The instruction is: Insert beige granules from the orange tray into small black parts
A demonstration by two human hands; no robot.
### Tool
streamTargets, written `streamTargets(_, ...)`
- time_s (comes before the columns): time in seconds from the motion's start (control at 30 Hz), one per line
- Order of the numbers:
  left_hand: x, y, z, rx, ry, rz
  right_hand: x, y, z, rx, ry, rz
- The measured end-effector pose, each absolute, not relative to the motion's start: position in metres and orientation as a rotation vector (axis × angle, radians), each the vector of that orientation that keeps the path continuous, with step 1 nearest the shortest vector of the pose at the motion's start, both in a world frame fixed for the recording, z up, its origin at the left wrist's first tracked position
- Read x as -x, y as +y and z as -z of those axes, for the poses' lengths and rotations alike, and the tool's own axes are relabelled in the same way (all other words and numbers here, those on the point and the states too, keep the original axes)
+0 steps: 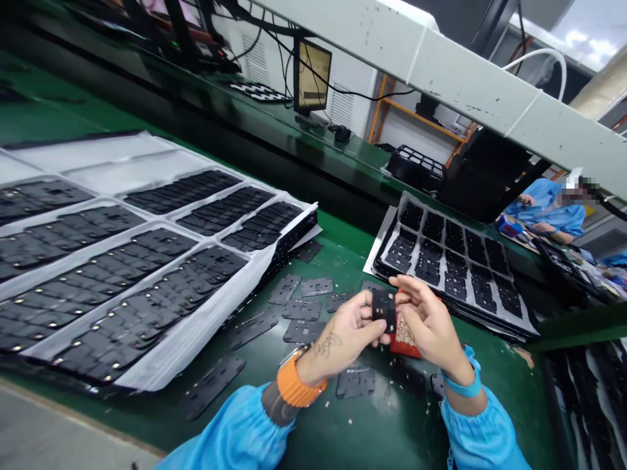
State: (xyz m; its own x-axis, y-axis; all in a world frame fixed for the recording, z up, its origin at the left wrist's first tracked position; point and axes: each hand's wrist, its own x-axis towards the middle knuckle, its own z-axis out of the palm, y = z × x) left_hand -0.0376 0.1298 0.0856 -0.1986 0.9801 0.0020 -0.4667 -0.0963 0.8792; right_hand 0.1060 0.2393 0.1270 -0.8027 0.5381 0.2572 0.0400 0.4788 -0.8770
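Observation:
My left hand (345,329) and my right hand (428,320) meet above the green bench and both pinch a small black flat part (383,308) between their fingertips. Just under the hands lies a small red tray (405,346) holding tiny brass-coloured pieces. Several dark grey flat plates (302,308) lie loose on the green mat around the hands. An orange band sits on my left wrist, a blue one on my right.
A big stack of white-lined trays with rows of black parts (147,261) fills the left. A black compartment tray (455,264) stands at the right rear. A monitor (312,75) sits at the back. Another person in blue (548,212) works far right. A white beam (441,65) crosses overhead.

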Motion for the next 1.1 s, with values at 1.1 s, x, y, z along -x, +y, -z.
streamTargets(1.1, 0.028, 0.135, -0.059, -0.537, 1.154, -1.921, -0.084, 0.222, -0.093, 0.237, -2.312, -0.492)
